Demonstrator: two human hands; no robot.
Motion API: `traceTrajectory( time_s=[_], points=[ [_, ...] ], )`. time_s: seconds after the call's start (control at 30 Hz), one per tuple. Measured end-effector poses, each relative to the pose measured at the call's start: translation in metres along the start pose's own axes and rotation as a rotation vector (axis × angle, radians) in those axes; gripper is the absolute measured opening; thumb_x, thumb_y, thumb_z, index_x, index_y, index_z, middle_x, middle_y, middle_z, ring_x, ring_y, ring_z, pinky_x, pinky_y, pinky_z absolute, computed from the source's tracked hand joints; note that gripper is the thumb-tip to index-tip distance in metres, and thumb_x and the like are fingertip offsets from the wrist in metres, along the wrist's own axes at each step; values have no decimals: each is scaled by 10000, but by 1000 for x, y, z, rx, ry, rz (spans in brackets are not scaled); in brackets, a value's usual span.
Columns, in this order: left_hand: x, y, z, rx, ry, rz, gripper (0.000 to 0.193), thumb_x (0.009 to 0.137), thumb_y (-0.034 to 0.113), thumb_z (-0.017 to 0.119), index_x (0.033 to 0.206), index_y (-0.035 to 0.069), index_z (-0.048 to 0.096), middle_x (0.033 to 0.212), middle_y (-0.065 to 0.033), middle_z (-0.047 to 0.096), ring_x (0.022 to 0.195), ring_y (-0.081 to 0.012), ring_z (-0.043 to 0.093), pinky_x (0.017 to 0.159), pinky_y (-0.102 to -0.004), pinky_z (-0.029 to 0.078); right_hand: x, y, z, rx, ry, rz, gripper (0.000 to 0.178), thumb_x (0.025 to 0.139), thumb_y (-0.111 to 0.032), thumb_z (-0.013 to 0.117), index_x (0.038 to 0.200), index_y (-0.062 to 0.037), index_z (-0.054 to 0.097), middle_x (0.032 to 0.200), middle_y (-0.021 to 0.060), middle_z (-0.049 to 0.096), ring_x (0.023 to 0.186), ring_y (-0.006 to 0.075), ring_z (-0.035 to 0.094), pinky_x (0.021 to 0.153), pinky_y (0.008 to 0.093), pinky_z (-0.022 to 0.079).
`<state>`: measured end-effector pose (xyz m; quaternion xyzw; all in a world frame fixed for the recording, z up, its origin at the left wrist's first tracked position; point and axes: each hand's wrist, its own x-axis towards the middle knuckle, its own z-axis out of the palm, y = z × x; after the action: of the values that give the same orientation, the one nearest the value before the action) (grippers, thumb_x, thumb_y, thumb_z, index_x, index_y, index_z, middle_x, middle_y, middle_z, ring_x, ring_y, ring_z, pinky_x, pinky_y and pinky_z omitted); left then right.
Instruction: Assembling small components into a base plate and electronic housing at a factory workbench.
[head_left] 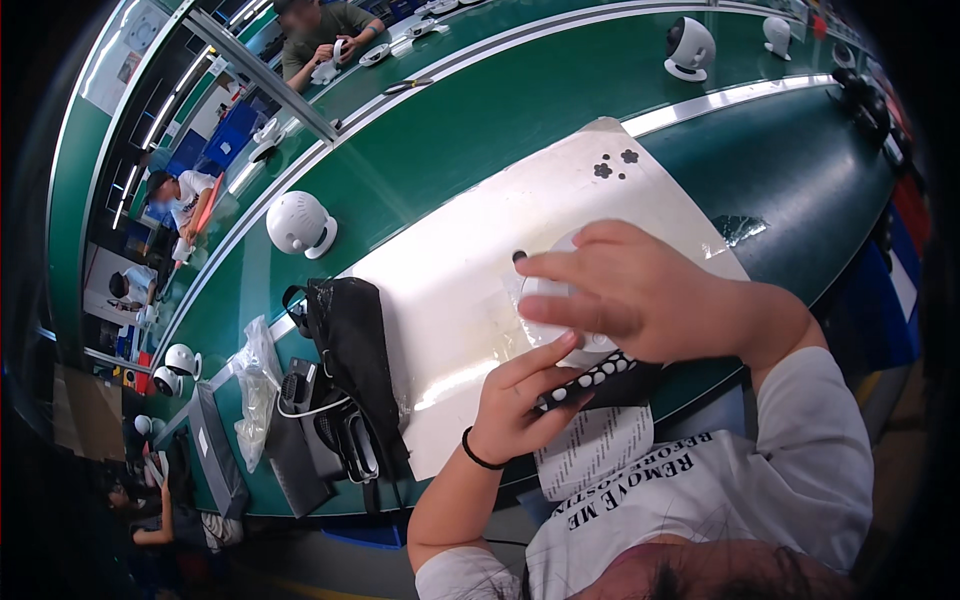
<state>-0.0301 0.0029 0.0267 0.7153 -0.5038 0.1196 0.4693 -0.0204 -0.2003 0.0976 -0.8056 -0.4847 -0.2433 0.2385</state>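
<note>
A rounded white device (540, 287), probably a small camera, lies on the pale mat in front of me, partly hidden by my hands. My right hand (640, 290) reaches over it from the right, fingers apart and partly blurred. A small black dot (519, 257) shows at its index fingertip; I cannot tell whether it is on the finger or the mat. My left hand (525, 395) has its fingers curled on a black strip with white round spots (605, 376), its index finger against the device's near edge. Printed paper (595, 450) hangs below the strip.
Left of the mat (450, 300) lie a black bag (345, 330) and a clear plastic bag (258, 390). White round cameras (300, 223) (690, 48) stand along the green bench. Black flower-shaped marks (603, 171) lie on the mat's far corner. Other people work across the bench.
</note>
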Motion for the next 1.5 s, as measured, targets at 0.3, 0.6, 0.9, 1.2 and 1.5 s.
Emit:
traceTrajectory(
  time_s=[0.3,0.6,0.9,1.2,1.5],
  points=[
    [0,0,1,23,20,28,309,561,-53,697,833,-21,553,1154,-196,505,753,-221,613,657,-283,494,-16,-7,-10,83,79,275,643,729,28,570,1281,-133,280,791,-10,519,848,171,523,988,469,181],
    [-1,5,1,-44,45,-90,219,603,-25,679,801,-2,589,1140,-142,535,911,-260,599,735,-292,497,-26,-19,2,292,-73,406,614,775,15,508,1312,-139,254,744,-4,481,775,182,515,1012,507,111],
    [-3,2,3,-58,63,-121,183,621,-42,664,781,-3,585,1124,-129,545,915,-251,599,737,-294,496,-38,-23,6,262,19,442,493,814,-23,486,1267,-102,308,783,-18,599,892,167,563,1002,509,118],
    [-2,2,3,-34,78,-77,187,621,-45,666,783,-10,579,1123,-140,542,928,-252,596,748,-294,490,-51,-26,10,161,99,321,490,799,-47,539,1232,-122,321,851,-19,613,878,162,582,992,510,110],
    [-2,-3,2,3,27,5,361,576,-76,701,869,-6,502,1171,-186,494,876,-238,601,706,-300,490,-45,-24,15,392,108,473,494,790,-16,516,1228,-132,320,792,-34,526,794,118,589,1001,495,57]
  ],
)
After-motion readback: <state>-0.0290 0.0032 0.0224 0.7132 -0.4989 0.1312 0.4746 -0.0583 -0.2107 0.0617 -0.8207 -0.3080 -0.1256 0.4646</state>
